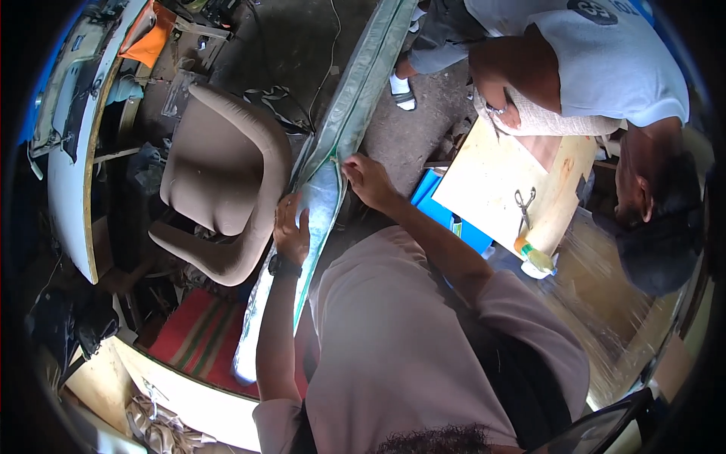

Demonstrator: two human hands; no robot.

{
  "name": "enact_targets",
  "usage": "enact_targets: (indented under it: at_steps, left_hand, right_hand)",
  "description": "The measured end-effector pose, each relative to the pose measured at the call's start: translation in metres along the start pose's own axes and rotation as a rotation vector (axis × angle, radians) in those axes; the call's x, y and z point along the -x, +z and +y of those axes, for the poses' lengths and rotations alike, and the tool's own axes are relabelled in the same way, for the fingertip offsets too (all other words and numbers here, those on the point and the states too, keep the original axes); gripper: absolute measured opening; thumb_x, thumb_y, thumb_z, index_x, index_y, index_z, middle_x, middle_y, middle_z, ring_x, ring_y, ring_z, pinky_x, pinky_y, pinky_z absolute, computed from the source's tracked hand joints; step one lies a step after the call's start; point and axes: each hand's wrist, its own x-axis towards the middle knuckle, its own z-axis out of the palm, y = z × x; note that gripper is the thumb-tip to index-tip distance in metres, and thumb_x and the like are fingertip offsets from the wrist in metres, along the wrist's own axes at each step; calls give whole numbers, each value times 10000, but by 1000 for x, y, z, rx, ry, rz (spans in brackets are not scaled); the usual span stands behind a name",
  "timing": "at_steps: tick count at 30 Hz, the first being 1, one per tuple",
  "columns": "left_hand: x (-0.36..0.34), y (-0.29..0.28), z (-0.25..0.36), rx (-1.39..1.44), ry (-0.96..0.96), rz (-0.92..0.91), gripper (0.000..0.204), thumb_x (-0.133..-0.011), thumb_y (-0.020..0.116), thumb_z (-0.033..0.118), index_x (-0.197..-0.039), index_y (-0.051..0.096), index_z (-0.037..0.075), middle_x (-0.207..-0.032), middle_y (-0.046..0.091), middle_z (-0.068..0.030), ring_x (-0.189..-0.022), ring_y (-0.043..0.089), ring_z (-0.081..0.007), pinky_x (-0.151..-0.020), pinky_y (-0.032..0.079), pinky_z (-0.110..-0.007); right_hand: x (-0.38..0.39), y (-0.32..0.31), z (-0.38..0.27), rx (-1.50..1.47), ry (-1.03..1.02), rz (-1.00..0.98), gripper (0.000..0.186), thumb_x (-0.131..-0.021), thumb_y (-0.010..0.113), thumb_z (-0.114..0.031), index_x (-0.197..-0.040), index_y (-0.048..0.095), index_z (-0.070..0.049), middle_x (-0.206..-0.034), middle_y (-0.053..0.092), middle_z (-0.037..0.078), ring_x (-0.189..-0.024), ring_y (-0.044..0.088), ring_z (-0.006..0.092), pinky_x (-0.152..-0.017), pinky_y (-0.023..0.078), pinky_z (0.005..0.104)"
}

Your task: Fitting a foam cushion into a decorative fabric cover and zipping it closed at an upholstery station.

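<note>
A long, narrow cushion in a pale green cover (361, 91) stretches from the top edge down toward my lap. Its zipper is closed along the far part and parted nearer me, where a whitish filling (321, 198) shows between the green-edged sides. My right hand (367, 180) is closed, its fingertips pinching at the cover's right edge beside the point where the zipper parts. Lower down, my left hand (292, 231) grips the left side of the cover, thumb against the filling. A dark watch sits on my left wrist.
A brown upholstered chair (219, 163) stands just left of the cushion. To the right, a wooden table (491, 181) bears scissors (524, 206) and a bottle (537, 261). Another person (605, 68) leans over a beige cushion (556, 113) there. Red striped fabric (193, 333) lies at lower left.
</note>
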Motion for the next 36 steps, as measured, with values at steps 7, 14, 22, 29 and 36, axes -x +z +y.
enact_targets:
  at_steps: [7,14,22,29,36]
  left_hand:
    - [14,-5,-11,63,-81,-86,451,-899,686,237,-1312,589,85,-1260,616,-182,-1154,597,-388,-985,484,-477]
    - [23,0,-18,55,-179,-161,944,-680,870,448,-1427,451,50,-1289,559,-237,-1183,555,-410,-983,471,-496]
    - [72,49,-3,-81,-272,-301,953,-680,795,622,-1390,480,70,-1254,549,-204,-1255,493,-407,-1037,420,-506]
    - [125,44,-9,335,-296,-270,351,-907,646,76,-1244,582,0,-1007,594,-172,-918,612,-309,-826,500,-381]
    - [110,49,16,94,-330,-288,274,-889,581,82,-1157,619,41,-1095,619,-184,-989,619,-384,-846,515,-452]
  right_hand:
    - [101,66,-5,287,466,-478,386,-879,693,-416,-948,714,-36,-863,726,177,-853,722,341,-738,565,428]
    - [135,90,-20,146,460,-152,390,-917,638,-394,-1081,659,-41,-895,715,168,-829,717,341,-725,557,445]
    - [208,72,41,-823,915,91,324,-975,555,-300,-1145,647,-41,-960,684,47,-799,654,135,-693,552,293]
    - [223,38,24,-308,716,74,129,-927,587,-132,-981,563,-17,-850,671,98,-760,670,184,-648,533,308]
    - [247,18,134,517,556,-251,249,-838,634,-223,-907,662,14,-836,692,224,-839,690,416,-705,538,485]
